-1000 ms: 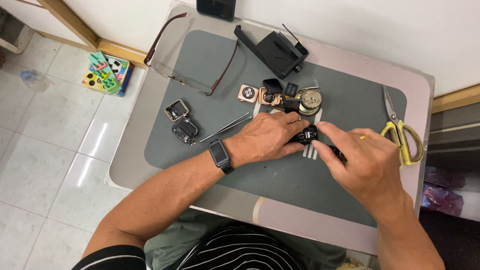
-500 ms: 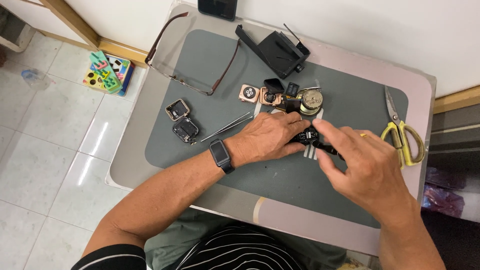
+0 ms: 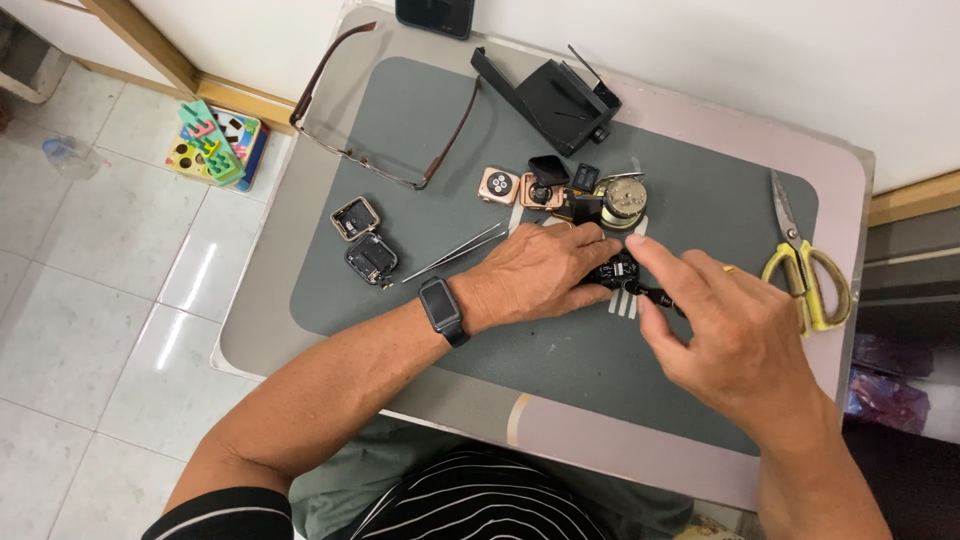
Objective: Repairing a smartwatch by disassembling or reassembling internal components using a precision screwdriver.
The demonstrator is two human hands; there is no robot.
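Small black part (image 3: 622,272), pinched between both my hands at the centre of the grey mat (image 3: 430,140).

My left hand (image 3: 540,272) clamps it down; my right hand (image 3: 725,335) closes its fingers (image 3: 655,255) on its end. I'd best keep it flat and steady. Tweezers (image 3: 458,252) at nine o'clock, scissors (image 3: 805,262) at three on the surface (image 3: 700,120).

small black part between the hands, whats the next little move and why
Probably steady it before working further. The left hand pins the small black part on the grey mat, and the right hand pinches its other end. The tweezers lie just left of the left hand, within easy reach for fine work.
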